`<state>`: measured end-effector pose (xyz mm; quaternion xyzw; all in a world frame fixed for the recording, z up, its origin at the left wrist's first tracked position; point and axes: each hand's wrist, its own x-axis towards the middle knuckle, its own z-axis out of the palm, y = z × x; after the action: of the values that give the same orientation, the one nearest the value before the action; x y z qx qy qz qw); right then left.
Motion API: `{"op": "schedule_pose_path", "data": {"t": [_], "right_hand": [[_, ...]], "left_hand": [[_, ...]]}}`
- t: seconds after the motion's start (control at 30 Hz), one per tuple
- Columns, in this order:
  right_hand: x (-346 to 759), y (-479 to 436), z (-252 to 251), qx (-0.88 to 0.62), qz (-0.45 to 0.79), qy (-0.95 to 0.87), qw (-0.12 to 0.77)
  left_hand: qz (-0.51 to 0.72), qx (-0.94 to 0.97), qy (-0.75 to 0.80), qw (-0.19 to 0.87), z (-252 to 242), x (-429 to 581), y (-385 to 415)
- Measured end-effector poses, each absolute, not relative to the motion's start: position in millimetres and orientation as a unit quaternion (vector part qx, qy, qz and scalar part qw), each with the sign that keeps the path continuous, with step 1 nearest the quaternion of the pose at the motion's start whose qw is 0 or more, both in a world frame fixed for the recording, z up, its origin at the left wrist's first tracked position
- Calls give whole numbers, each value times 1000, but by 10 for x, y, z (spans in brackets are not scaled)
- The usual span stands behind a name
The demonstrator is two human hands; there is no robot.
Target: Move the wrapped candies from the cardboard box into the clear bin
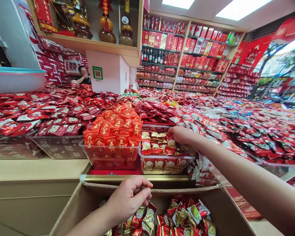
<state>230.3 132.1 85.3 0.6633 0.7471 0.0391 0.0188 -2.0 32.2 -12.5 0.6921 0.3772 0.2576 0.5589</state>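
Observation:
My right hand (182,135) reaches over a clear plastic bin (166,157) of red and gold wrapped candies. Its fingers are closed at the top of a candy packet (170,142) standing at the bin's right side; the fingertips are partly hidden. My left hand (134,192) hovers above an open cardboard box (88,200), loosely curled, thumb and forefinger apart, with nothing visible in it. Inside that box lie loose red and gold candies (180,214) with a yellow fruit picture, some beneath my left hand.
Left of the candy bin stands another clear bin (110,157) heaped with orange-red packets (113,126). Many red packets (61,114) fill bins on both sides. Behind are a white box-shaped block (105,80), shelves of bottles and gift boxes (162,41), and a seated person (83,77).

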Motion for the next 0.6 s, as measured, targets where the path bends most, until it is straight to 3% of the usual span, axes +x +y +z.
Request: {"op": "schedule_pose_path", "data": {"t": [0.27,0.6], "right_hand": [[2249,1489,716,659,-20,751,32],[2186,1457,655,647,58,760,11]], "left_hand": [[215,781,350,471,-116,-51,330],[202,792,351,457,-74,-43,340]]}}
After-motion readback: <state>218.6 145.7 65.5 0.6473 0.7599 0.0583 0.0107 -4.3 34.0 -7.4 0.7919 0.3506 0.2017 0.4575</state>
